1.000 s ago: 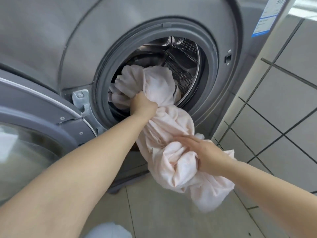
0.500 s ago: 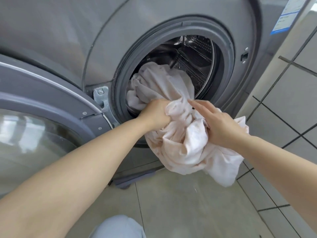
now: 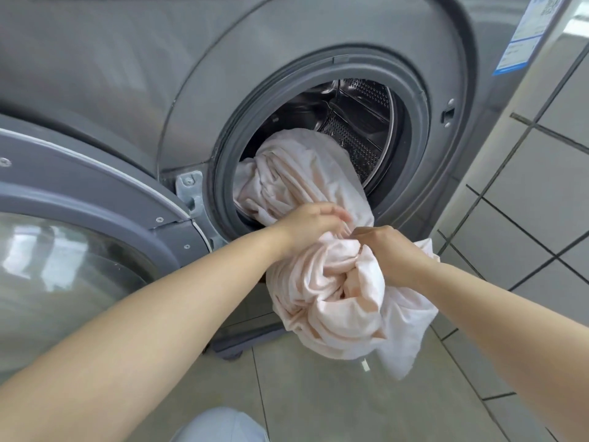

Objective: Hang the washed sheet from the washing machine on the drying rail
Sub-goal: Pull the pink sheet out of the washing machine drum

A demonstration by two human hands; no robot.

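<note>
Where the head view looks down at the front of a grey washing machine, the round opening sits right of centre in the frame, ringed by a dark rubber seal. Inside it the perforated steel drum shows in the upper part. The sheet — pale pink, wrinkled and bunched — runs from inside the drum, over the lower lip of the seal, and hangs down in a heavy bundle at centre right, its lowest fold above the floor tiles and not touching them as far as can be seen.

The left hand comes in from the lower left on a bare forearm; its fingers are curled down into the cloth just outside the opening, gripping a fold. The right hand enters from the right edge, and its fingers are bent and buried in the bundle, clutching the cloth just beside the left hand — the two nearly touch.

The open door with its glass window fills the left side of the frame, fixed at a metal hinge left of the opening. A blue and white label sits at the upper right. Grey wall tiles with dark joints cover the right side. At the bottom edge, a patch of light blue cloth shows, too partial to identify.
</note>
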